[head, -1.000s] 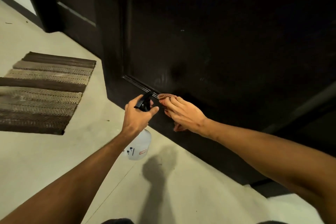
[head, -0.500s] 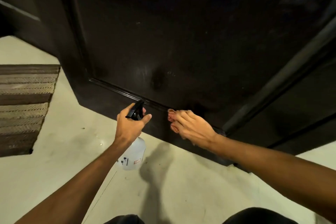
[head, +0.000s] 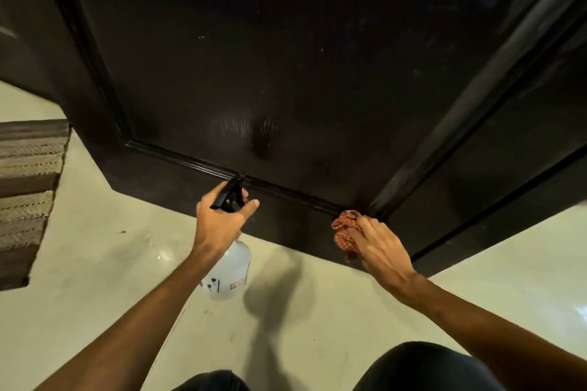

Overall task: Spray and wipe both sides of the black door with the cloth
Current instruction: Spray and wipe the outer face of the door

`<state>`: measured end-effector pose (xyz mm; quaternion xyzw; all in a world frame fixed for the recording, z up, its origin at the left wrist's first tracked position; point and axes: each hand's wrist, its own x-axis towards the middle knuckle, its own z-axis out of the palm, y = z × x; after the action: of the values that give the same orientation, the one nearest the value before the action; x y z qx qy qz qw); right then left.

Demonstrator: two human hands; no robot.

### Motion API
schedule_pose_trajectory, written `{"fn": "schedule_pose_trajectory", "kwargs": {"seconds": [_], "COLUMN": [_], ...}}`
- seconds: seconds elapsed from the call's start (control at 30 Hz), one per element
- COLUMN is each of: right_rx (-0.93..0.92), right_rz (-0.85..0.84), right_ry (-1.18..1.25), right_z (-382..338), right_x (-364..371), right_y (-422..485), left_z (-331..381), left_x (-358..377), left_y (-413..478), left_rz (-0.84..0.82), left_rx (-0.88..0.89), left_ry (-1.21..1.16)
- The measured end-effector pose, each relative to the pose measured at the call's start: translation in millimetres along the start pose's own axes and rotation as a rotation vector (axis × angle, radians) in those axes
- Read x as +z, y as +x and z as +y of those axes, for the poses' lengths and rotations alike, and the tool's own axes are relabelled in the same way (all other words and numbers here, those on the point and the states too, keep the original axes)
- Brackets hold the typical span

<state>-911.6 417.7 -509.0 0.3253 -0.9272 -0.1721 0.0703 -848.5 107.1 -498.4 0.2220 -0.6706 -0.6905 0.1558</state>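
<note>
Mat is lying left on floor; left hand is gripping labelled spray bottle, writing unreadable; right hand is pressing bunched cloth against black door.

A pale, glossy floor reflects soft spots of light. At the left edge lies a striped brown mat. The room is dim, with shadows falling across the floor.

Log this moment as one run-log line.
left hand: grips spray bottle | right hand: presses cloth on black door, bottom panel corner | phase: wiping
</note>
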Motion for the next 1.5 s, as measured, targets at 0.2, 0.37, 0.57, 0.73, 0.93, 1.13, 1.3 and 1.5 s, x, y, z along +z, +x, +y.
{"fn": "schedule_pose_trajectory", "kwargs": {"seconds": [0.2, 0.37, 0.57, 0.73, 0.93, 1.13, 1.3, 1.5], "right_rx": [-0.12, -0.519, -0.656, -0.697, -0.662, -0.634, -0.707, -0.807], "right_rz": [0.006, 0.138, 0.113, 0.112, 0.161, 0.195, 0.161, 0.242], "right_ry": [-0.216, -0.479, -0.535, -0.541, -0.53, -0.546, -0.534, -0.483], "right_z": [-17, -60, -139, -181, -216, -237, -235, -175], "right_x": [6, 25, 46, 53, 19, 25, 40, 32], "right_y": [12, 75, 133, 169, 225, 241, 243, 191], "left_z": [-5, -23, -49, -68, -65, -56, -53, -61], "left_x": [3, -21, -57, -81, -83, -91, -111, -113], "left_y": [-8, -12, -11, 3, 6, 14, 22, -4], "left_rz": [0.024, 0.1, 0.155, 0.214, 0.217, 0.243, 0.301, 0.304], "left_rx": [-0.052, -0.058, -0.038, -0.074, -0.05, -0.001, 0.019, -0.025], "left_ry": [-0.035, 0.006, 0.117, 0.138, 0.17, 0.138, 0.137, 0.123]}}
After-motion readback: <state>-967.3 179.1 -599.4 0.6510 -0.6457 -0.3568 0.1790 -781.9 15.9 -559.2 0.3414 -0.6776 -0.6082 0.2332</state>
